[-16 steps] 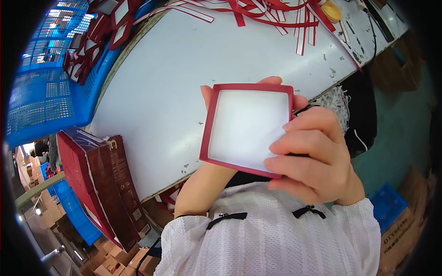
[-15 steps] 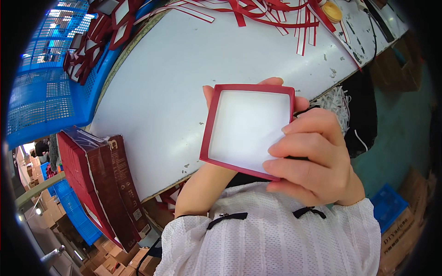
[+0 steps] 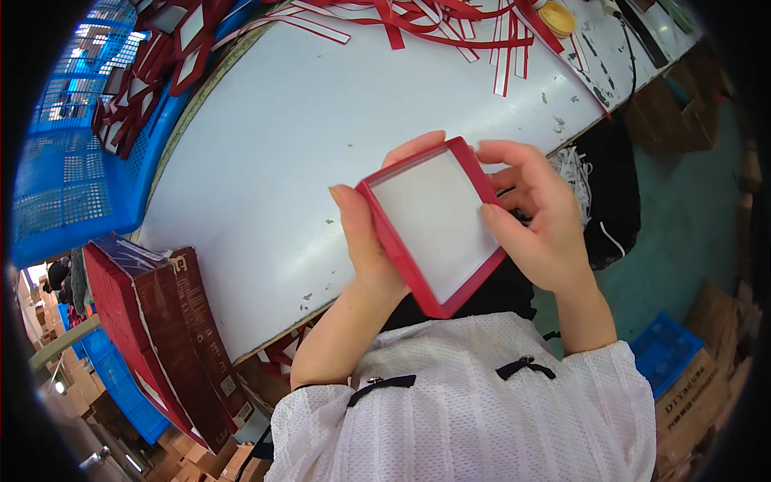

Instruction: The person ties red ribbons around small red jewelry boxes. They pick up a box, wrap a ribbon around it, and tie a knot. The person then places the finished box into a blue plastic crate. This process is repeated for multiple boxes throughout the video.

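Above the white table's near edge I hold a shallow square box part (image 3: pixel 438 221), red on its walls and white inside, tilted with one corner toward me. My left hand (image 3: pixel 369 245) cups it from the left and below, the thumb along the left wall and fingertips showing behind the far edge. At the right wall, my right hand (image 3: pixel 542 221) has its thumb at the rim and its fingers curled behind the outer side. Nothing lies inside the box part. Its underside is hidden.
Red-and-white strips (image 3: pixel 418 28) lie along the far side of the white table (image 3: pixel 249 161), near a yellow round object (image 3: pixel 556 19). Left, a blue basket (image 3: pixel 120 193) holds folded red-and-white pieces (image 3: pixel 136 112). A dark red carton (image 3: pixel 189 321) stands at the near left.
The box part has turned and tilted, one corner now toward me. My left hand's thumb has come round onto its left wall, and my right hand has shifted up along the right side.
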Available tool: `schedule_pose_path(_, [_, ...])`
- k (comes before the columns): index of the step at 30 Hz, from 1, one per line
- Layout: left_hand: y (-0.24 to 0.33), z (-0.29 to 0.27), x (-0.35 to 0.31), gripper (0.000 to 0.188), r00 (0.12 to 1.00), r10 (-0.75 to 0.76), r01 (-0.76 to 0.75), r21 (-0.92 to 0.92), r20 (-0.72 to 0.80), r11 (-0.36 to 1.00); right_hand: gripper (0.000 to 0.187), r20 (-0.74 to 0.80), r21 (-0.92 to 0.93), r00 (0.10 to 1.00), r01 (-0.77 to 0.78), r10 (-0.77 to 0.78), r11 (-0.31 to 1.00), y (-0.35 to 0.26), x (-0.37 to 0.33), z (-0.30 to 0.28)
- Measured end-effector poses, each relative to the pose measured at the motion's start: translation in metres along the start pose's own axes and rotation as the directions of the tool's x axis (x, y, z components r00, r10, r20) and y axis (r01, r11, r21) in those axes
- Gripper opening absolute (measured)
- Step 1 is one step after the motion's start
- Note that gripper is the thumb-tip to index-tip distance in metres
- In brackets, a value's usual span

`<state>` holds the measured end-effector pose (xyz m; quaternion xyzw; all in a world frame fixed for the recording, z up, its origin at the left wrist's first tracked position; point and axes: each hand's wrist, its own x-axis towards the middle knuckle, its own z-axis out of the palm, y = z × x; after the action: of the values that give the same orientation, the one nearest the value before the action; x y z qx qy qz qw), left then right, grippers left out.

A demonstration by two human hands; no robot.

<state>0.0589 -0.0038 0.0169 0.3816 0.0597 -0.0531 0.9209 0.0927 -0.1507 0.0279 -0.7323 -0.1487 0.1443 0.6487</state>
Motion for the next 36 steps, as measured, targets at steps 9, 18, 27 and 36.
schedule_pose_path(9, [-0.003, 0.013, -0.008, 0.078, 0.999, -0.040, 0.038, 0.206, 0.005, 0.978, 0.010, -0.077, -0.199, 0.989, -0.143, 0.130, 0.969, 0.005, 0.021, -0.002])
schedule_pose_path(18, [-0.020, -0.016, -0.012, 0.078, 0.925, 0.272, -0.379, 0.684, 0.265, 0.623, 0.009, -0.001, -0.196, 0.999, 0.038, -0.039, 0.980, 0.027, 0.030, 0.016])
schedule_pose_path(27, [0.036, -0.038, -0.035, 0.088, 0.643, 0.579, -0.477, 0.854, 0.501, -0.209, 0.017, 0.304, 0.321, 0.952, -0.063, -0.039, 0.945, 0.008, 0.017, 0.052])
schedule_pose_path(36, [0.062, -0.090, -0.088, 0.061, 0.731, 0.655, -0.261, 0.808, -0.192, 0.528, 0.025, 0.499, 0.712, 0.860, -0.479, 0.110, 0.513, -0.004, 0.036, 0.098])
